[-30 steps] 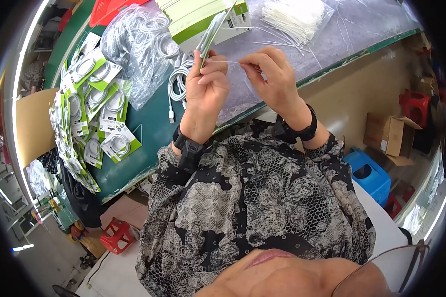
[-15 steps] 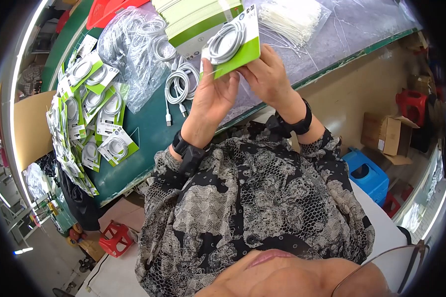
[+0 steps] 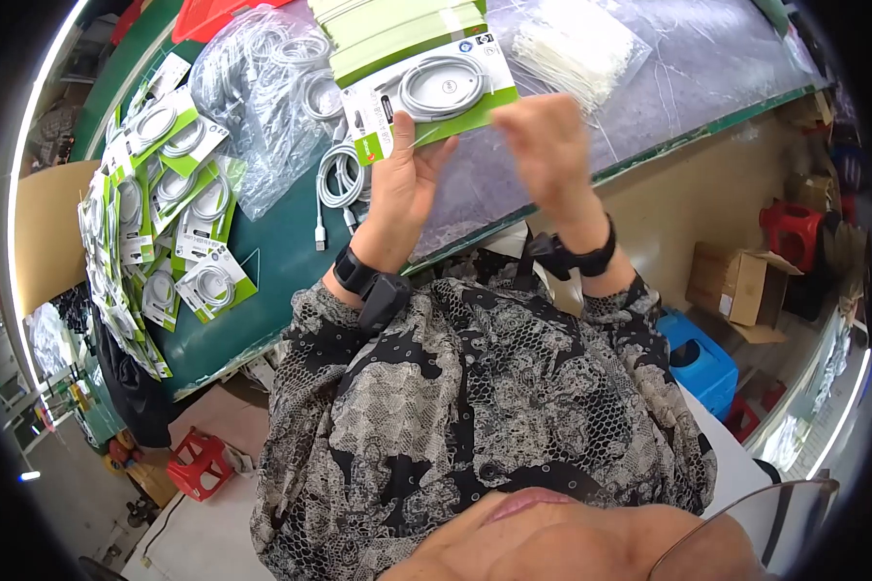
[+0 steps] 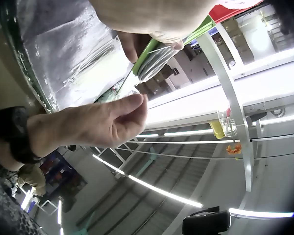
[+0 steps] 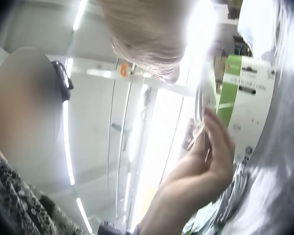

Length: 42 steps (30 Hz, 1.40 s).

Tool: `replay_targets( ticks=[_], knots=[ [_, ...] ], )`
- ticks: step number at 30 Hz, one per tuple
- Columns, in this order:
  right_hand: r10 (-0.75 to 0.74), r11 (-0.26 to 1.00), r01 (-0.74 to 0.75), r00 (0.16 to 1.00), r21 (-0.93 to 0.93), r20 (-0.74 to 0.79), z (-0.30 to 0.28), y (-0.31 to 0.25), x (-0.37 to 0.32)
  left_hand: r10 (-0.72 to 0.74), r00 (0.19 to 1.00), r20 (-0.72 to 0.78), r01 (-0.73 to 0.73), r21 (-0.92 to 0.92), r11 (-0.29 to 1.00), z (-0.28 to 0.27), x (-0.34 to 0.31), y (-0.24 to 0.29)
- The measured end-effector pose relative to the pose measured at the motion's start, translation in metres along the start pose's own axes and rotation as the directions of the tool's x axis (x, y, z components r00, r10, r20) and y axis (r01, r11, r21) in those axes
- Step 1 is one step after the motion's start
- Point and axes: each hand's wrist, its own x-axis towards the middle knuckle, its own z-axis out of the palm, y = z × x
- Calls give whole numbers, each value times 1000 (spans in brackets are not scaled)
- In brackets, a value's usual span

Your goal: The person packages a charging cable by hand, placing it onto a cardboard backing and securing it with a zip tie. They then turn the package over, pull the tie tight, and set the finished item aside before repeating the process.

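In the head view, the left hand pinches the lower left edge of a white and green card, which carries a coiled white cable facing the head camera. Its thumb lies on the front. The right wrist view shows the left hand and the card's printed back. Just right of the card and apart from it, the right hand is blurred. Seen from the left wrist, the right hand has curled fingers with the thumb against them; no object shows between them.
A green box of cards stands behind the held card. Carded cables are heaped at the left, beside bagged cables and a loose coiled cable. White ties lie in a bag at the back right.
The card has turned from edge-on to face the head camera and moved left and lower than half a second ago. The right hand has let go of it and moved away to the right.
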Motion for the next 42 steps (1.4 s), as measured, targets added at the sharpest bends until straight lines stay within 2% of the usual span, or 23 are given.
replay_targets(
  ticks=[1, 3, 8, 13, 15, 17, 20, 21, 24, 28, 33, 36, 37, 40, 42],
  knots=[
    [5, 1000, -5, 1000, -9, 3, 8, -10, 1, -10, 1000, 4, 10, -3, 1000, 0, 0, -5],
    [7, 999, -3, 993, -35, 119, 25, -25, 3, -43, 998, 40, 45, -46, 998, -1, 0, -11],
    [-17, 1000, 19, 993, -13, 120, 32, -21, 1, -5, 993, 122, 14, -75, 997, 0, -6, -5],
    [-40, 993, 41, 999, 113, -12, 32, -13, 0, -25, 986, 165, 48, -137, 989, 11, -11, -2],
    [-57, 983, 72, 994, 167, -91, 33, -11, -1, -41, 980, 194, 84, -220, 972, 11, -13, 0],
    [-38, 988, 53, 994, 148, -104, 26, -16, 2, -44, 975, 219, 102, -261, 960, 14, -15, 0],
    [4, 992, 12, 992, 127, -128, 17, -24, 3, 153, 950, 273, -134, -86, 987, 22, -20, 4],
    [-29, 989, 46, 993, 140, -118, 14, -24, 4, 155, 947, 280, -137, -86, 987, 24, -21, 6],
    [-94, 980, 110, 990, 163, -102, 8, -29, 4, 234, 936, 264, -260, 67, 963, 25, -24, 17],
    [-112, 970, 148, 976, 192, -187, 4, -39, 4, 282, 900, 332, -357, 190, 915, 23, -22, 20],
    [-43, 977, 68, 991, 201, -127, 3, -40, 5, 256, 907, 335, -329, 184, 926, 22, -23, 18],
    [-26, 976, 48, 994, 212, -106, 4, -41, 16, 260, 912, 316, -305, 102, 947, 26, -27, 17],
    [10, 972, 15, 994, 233, -107, 4, -44, 16, 261, 912, 317, -307, 101, 946, 26, -27, 15],
    [91, 958, -58, 990, 279, -106, 7, -51, 13, 186, 953, 239, -177, -57, 983, 23, -30, 6],
    [232, 894, -196, 972, 403, -41, 13, -51, 6, 205, 953, 223, -210, -1, 978, 24, -30, 8]
  ],
)
